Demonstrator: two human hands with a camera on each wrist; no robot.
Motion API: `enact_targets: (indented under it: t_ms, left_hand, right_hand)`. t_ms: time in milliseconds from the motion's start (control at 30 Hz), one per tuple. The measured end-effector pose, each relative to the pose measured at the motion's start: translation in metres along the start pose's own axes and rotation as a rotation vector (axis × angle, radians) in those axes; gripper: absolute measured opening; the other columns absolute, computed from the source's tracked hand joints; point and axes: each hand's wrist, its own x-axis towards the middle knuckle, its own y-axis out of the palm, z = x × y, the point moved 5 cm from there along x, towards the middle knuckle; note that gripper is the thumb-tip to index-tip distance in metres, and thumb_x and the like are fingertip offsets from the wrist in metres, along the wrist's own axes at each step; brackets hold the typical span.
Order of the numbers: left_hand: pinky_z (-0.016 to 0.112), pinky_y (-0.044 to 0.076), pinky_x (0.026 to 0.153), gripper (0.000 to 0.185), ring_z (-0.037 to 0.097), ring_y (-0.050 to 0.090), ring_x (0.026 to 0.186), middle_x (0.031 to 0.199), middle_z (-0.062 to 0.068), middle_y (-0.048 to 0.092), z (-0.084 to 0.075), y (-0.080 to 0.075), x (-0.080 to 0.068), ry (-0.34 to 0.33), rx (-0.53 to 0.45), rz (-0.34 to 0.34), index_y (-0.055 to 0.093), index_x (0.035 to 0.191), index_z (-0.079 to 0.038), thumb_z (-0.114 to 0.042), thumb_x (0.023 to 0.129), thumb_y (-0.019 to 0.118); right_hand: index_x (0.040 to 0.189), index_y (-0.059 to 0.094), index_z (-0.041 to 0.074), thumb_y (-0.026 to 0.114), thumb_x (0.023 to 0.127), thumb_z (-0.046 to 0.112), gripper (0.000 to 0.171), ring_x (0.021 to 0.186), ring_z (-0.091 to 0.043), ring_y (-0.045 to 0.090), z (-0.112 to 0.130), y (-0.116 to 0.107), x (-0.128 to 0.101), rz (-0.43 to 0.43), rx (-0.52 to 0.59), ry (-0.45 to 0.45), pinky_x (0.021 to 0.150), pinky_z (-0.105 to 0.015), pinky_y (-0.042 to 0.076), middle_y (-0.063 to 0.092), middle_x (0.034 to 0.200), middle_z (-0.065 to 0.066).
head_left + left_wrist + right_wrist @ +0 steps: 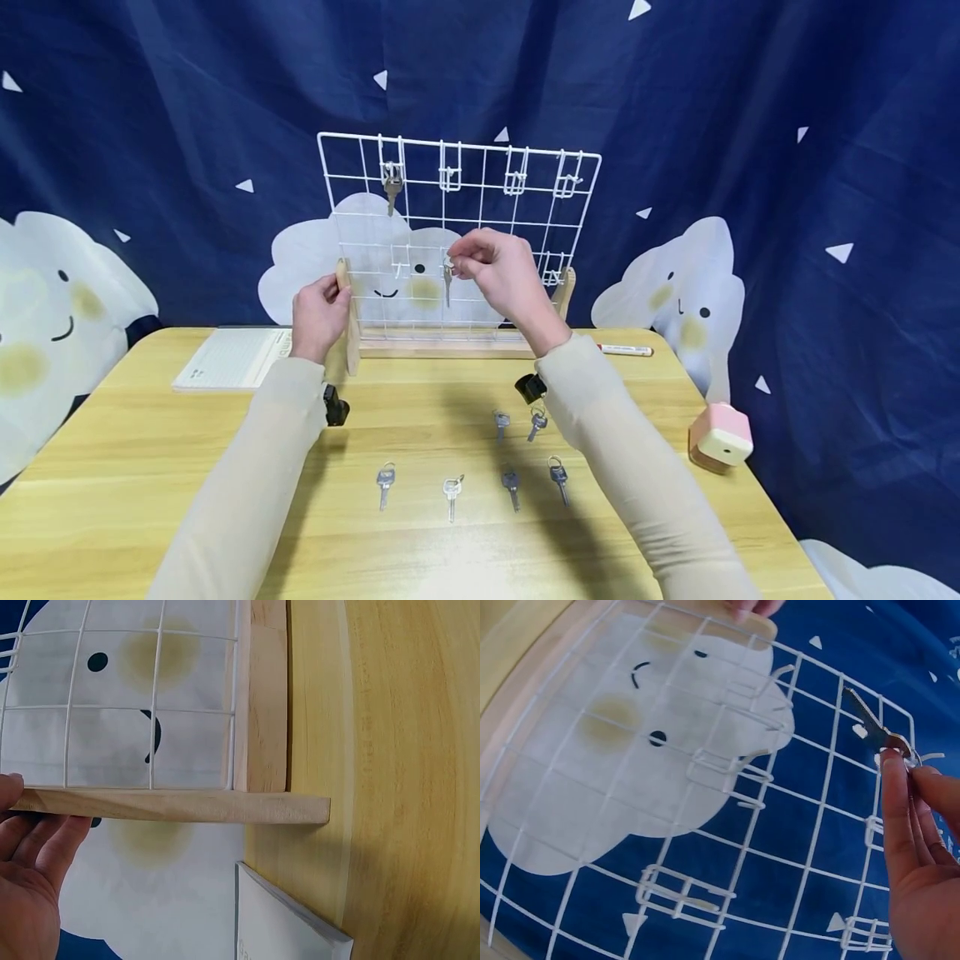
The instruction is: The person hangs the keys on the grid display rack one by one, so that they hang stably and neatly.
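Figure: hanging keys on a grid stand, read from left to right as I watch remotely. Farthest left of my left hand (318, 315) lies a pale ruled notepad (234, 357), flat on the light wooden table (112, 467). The left hand curls its fingers round the upright wooden side post (347, 317) of the white wire grid rack (457, 233); I judge this grip steadies the stand against the push of the other hand. Above and between the hands a silver key (392, 188) hangs from a top hook. The right hand (501, 271) pinches a second silver key with a ring (447, 279) between thumb and fingertips, held at a lower-row hook (759, 754) of the grid, blade hanging down. Nearer me than both hands, six loose silver keys (480, 467) lie spread apart, so each can be picked singly. Right of the right hand rest a white marker pen (624, 350) and a small pink box (722, 437).
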Motion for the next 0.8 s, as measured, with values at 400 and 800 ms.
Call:
enact_targets:
  t_ms: [400,800]
  left_hand:
    - [0.036,0.048,0.100,0.042,0.028,0.058,0.120,0.132,0.021,0.058,0.004,0.000,-0.001,0.001,0.008,0.005,0.051,0.140,0.003,-0.015,0.102,0.053]
    - [0.036,0.048,0.100,0.041,0.027,0.058,0.119,0.131,0.020,0.058,0.005,0.000,0.001,0.007,0.004,-0.005,0.053,0.138,0.002,-0.015,0.101,0.055]
  right_hand:
    - [0.096,0.073,0.005,0.066,0.092,-0.001,0.010,0.074,-0.011,0.068,0.015,-0.011,0.018,-0.039,-0.002,-0.022,0.066,-0.025,0.054,0.073,0.086,-0.004]
    - [0.093,0.072,0.001,0.063,0.090,-0.006,0.011,0.072,-0.010,0.067,0.035,-0.025,0.041,-0.206,0.000,-0.131,0.070,-0.020,0.056,0.069,0.081,-0.004]
